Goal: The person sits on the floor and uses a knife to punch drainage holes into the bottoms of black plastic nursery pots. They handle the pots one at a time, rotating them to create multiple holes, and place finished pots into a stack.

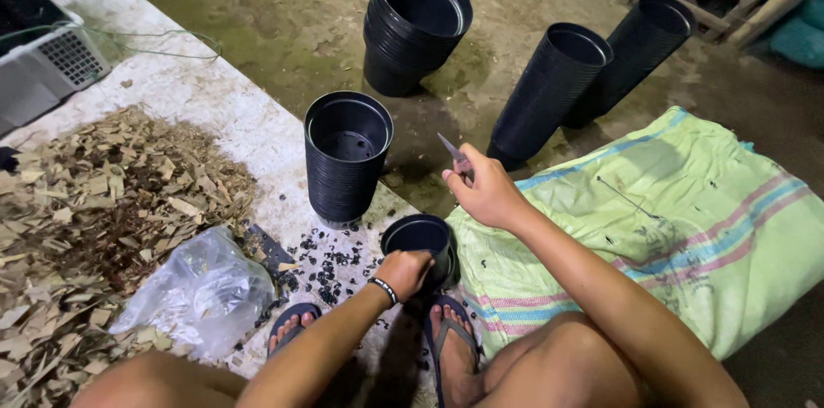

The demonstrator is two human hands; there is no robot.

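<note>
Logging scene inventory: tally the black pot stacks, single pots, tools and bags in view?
Stacks of black pots: 4
Single black pot, held by left hand: 1
Blade, in right hand: 1
Clear plastic bag: 1
Woven sack: 1
Total: 8

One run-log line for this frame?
left hand: grips small black pot | right hand: holds blade | pot stack beside

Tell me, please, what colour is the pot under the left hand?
Black; the pot shows best in the head view.
</note>
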